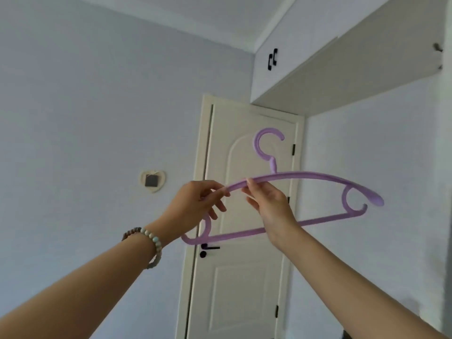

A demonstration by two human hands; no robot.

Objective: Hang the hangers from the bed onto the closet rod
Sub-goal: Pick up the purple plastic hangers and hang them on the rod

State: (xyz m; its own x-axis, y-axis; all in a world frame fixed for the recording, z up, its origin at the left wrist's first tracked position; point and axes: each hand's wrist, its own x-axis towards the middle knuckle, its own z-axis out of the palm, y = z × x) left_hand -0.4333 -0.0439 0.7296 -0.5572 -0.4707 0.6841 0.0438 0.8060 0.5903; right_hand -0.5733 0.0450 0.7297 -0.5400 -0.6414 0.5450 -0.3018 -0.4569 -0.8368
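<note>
Pinching hanger [318, 175] (purple), left hand [195, 204], right hand [271, 206]

Both hands, left [195, 204] and right [269, 204], pinch a purple hanger's [318, 176] top bar, raised before a door [244, 289].

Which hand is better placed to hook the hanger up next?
Right, probably. The right hand pinches the hanger near the hook, close to balance; the left hand holds its far end. The rod is not in view.

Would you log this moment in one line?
purple hanger: aloft, unhung | left hand: pinches it | right hand: pinches it
</note>
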